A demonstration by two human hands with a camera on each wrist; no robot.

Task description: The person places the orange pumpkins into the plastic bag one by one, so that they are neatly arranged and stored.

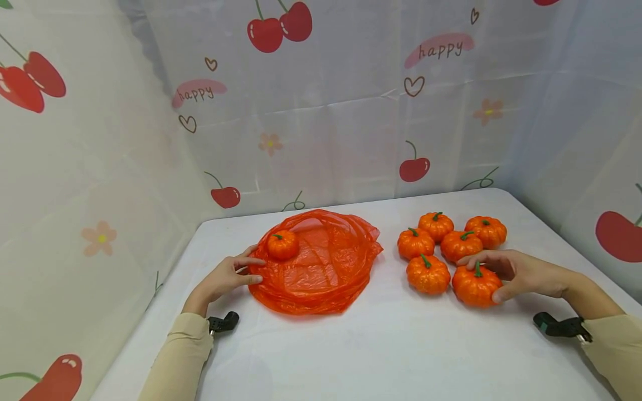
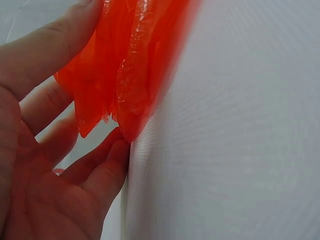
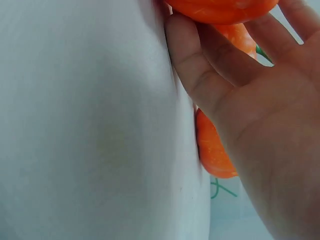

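An orange-red plastic bag (image 1: 326, 273) lies spread on the left part of the table, its mouth facing up. One small orange pumpkin (image 1: 283, 245) with a green stem sits at the bag's left side. At that same edge my left hand (image 1: 228, 277) holds the bag's rim; in the left wrist view the thumb and fingers lie about the crumpled plastic (image 2: 132, 65). On the right, my right hand (image 1: 529, 273) grips the nearest pumpkin (image 1: 476, 287), thumb on its near side and fingers over the top. Its underside (image 3: 225, 10) shows in the right wrist view.
Several more pumpkins stand close together beside and behind the gripped one, among them a front-left one (image 1: 428, 275) and a back-right one (image 1: 486, 231). The table (image 1: 371, 345) has a white cover. A cherry-printed curtain (image 1: 341, 122) closes off the back and sides.
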